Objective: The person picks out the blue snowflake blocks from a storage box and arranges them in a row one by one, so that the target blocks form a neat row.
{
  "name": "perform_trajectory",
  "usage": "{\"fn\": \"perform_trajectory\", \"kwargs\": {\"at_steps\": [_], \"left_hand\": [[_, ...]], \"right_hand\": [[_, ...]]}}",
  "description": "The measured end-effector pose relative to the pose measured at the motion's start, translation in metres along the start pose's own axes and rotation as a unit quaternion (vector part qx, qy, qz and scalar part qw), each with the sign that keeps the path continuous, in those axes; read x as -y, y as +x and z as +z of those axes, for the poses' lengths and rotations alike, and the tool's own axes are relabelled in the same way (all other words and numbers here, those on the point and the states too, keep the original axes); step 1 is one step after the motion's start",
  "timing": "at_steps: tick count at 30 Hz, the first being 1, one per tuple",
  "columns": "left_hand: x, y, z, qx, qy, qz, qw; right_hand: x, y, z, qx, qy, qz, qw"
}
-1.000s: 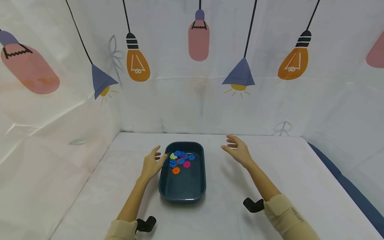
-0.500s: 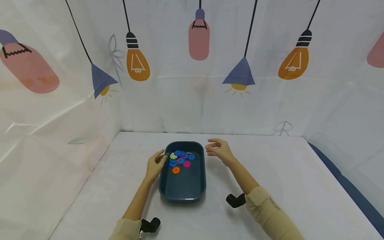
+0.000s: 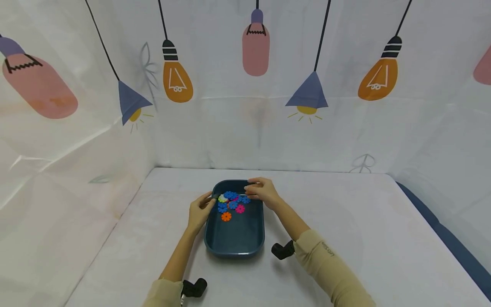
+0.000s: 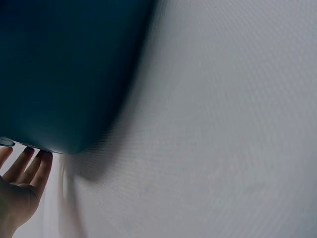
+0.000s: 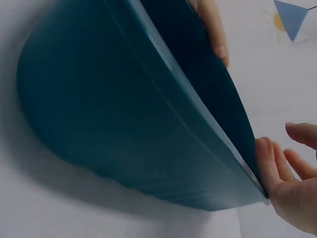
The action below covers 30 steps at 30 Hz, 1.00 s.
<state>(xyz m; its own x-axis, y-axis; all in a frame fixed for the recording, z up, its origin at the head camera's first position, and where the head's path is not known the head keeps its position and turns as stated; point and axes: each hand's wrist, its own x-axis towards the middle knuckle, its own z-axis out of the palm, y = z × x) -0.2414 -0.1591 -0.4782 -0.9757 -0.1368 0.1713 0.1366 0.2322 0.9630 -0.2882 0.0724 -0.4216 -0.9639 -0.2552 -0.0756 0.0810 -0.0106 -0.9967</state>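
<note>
A dark teal tray (image 3: 235,238) stands on the table in the head view. Toward its far end lies a pile of toothed plastic discs, mostly blue (image 3: 232,205), with orange (image 3: 226,216), pink (image 3: 240,209) and a pale white-yellow one (image 3: 222,198). My left hand (image 3: 199,212) holds the tray's left rim, thumb at the edge; its fingertips meet the tray wall in the left wrist view. Over the far right part reaches my right hand (image 3: 264,192), fingers extended and apart, overlapping the rightmost blue disc. The right wrist view shows this hand (image 5: 292,193) at the rim, thumb apart from the fingers.
Under the tray spreads a white table (image 3: 326,213). Behind and at the left rise white cloth walls (image 3: 230,128) printed with lamps and bulbs. Black wrist mounts (image 3: 284,250) hang inward of both sleeves. Dark blue material (image 3: 441,232) runs along the table's right side.
My right hand has moved left from beside the tray to over its far right part. My left hand has come closer in against the left rim. The discs lie as before.
</note>
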Motion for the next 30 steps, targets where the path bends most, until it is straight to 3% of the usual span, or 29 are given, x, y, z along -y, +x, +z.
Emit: {"fn": "perform_trajectory", "kwargs": {"at_steps": [14,23,30], "left_hand": [[0.001,-0.002,-0.002,-0.005,-0.017,-0.008,0.9998],[-0.028,-0.014,-0.002,-0.005,-0.013,-0.014,0.9998],[-0.005,-0.006,0.0,-0.011,-0.019,-0.027,0.9994]], "right_hand": [[-0.009,0.017,0.031,0.015,-0.005,0.027,0.9995],[-0.015,0.018,0.042,0.013,-0.013,0.067,0.9976],[-0.022,0.017,0.047,0.018,-0.022,0.093,0.9952]]}}
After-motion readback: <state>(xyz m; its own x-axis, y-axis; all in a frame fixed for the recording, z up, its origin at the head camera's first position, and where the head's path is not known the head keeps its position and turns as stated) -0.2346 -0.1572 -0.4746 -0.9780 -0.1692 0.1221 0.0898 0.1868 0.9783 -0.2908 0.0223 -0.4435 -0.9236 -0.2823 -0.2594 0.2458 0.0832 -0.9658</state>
